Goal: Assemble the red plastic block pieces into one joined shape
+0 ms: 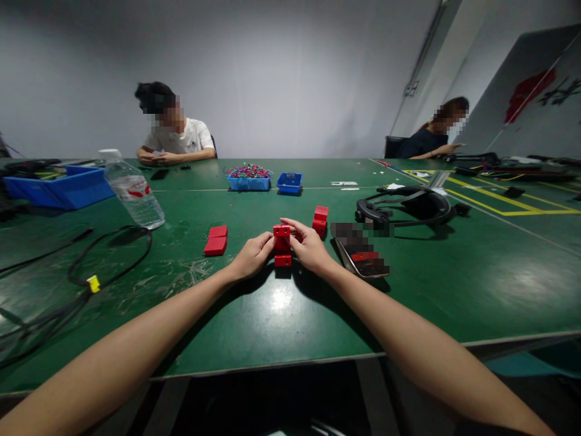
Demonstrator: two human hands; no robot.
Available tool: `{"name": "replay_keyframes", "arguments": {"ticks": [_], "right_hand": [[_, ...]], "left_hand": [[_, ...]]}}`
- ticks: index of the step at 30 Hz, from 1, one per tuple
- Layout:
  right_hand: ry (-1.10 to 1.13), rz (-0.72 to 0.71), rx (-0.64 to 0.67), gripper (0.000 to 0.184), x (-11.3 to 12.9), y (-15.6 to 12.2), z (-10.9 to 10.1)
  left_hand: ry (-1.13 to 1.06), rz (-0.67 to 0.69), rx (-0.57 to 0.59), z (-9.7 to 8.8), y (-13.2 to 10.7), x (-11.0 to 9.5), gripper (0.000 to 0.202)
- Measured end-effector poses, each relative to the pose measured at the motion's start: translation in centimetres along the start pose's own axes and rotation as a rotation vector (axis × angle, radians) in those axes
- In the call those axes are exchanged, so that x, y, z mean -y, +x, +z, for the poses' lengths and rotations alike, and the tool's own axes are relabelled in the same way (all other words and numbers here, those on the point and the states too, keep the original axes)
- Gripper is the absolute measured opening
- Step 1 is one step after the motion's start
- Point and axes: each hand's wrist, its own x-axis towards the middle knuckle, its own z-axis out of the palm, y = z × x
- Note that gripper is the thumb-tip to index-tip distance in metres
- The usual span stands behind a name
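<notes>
Both hands grasp one red block assembly [282,245]: left hand [252,255] pinches its side, right hand [310,244] the other; steady, even pressure between fingertips seems wise.

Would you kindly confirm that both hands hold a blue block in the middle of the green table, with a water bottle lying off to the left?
Not quite: in the head view the block held between the left hand and right hand is red, not blue. The rest stands: it sits mid green table, with the water bottle off to the left.

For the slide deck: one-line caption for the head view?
Both hands, left and right, hold a red block assembly on a green table.
</notes>
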Motion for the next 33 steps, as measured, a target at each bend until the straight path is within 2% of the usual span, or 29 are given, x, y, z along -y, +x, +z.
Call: {"name": "replay_keyframes", "arguments": {"ticks": [10, 19, 22, 27, 30, 33], "right_hand": [[0.05, 0.049, 0.062, 0.055, 0.3, -0.1, 0.0], [-0.124, 0.037, 0.02, 0.064, 0.6, -0.1, -0.3], [-0.152, 0.045, 0.021, 0.062, 0.5, -0.1, -0.3], [-0.145, 0.049, 0.029, 0.056, 0.0, -0.1, -0.1], [-0.147, 0.055, 0.038, 0.054, 0.0, -0.2, -0.1], [-0.155, 0.063, 0.039, 0.054, 0.1, -0.3, -0.2]], "left_hand": [[-0.03, -0.018, 0.016, 0.0, 0.0, 0.3, 0.042], [-0.007, -0.004, -0.005, 0.1, -0.1, 0.1, 0.041], [0.028, 0.001, -0.01, 0.1, -0.1, 0.1, 0.042], [0.271, -0.041, -0.089, -0.2, 0.1, 0.3, 0.043], [0.499, -0.074, -0.152, -1.3, 0.4, 0.2, 0.039], [0.717, -0.101, -0.14, -2.8, 0.5, 0.3, 0.044]]}}
